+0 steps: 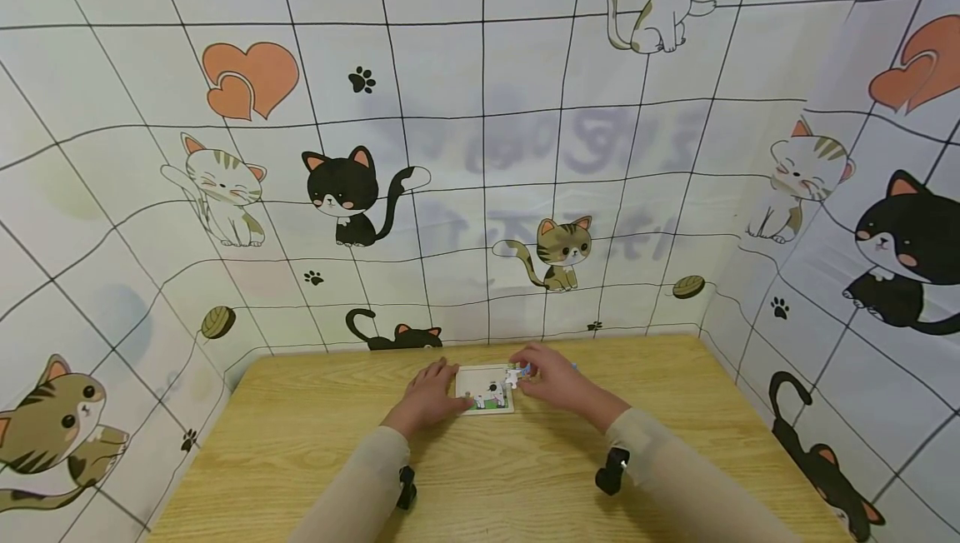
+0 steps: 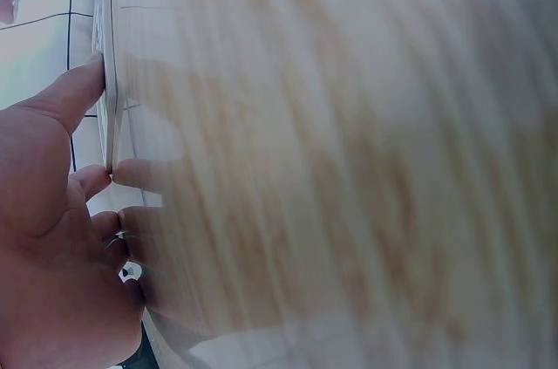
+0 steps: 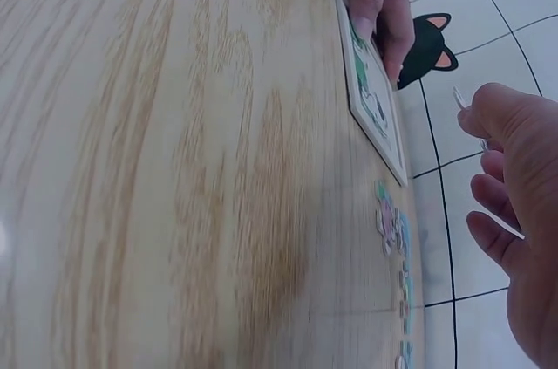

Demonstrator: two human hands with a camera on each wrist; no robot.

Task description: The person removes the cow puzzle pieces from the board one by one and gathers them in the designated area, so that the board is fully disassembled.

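A shallow white-rimmed puzzle tray (image 1: pixel 471 382) lies near the table's far side, with several pieces fitted along its bottom and right parts. My left hand (image 1: pixel 431 397) rests at the tray's left side, thumb (image 3: pixel 364 27) pressing on the lower left corner and fingers extended along the edge. Between thumb and fingertips, my right hand (image 1: pixel 558 378) pinches a small jigsaw piece (image 1: pixel 513 378) over the tray's right edge. In the right wrist view this piece (image 3: pixel 460 99) appears edge-on above the tray, its other fingers loosely bent.
Loose puzzle pieces (image 3: pixel 388 221) lie on the table right of the tray, mostly hidden behind my right hand in the head view. The wooden table (image 1: pixel 315 426) meets a cat-printed cloth wall (image 1: pixel 450 293) at the back. Both wrists carry small black cameras (image 1: pixel 613 470).
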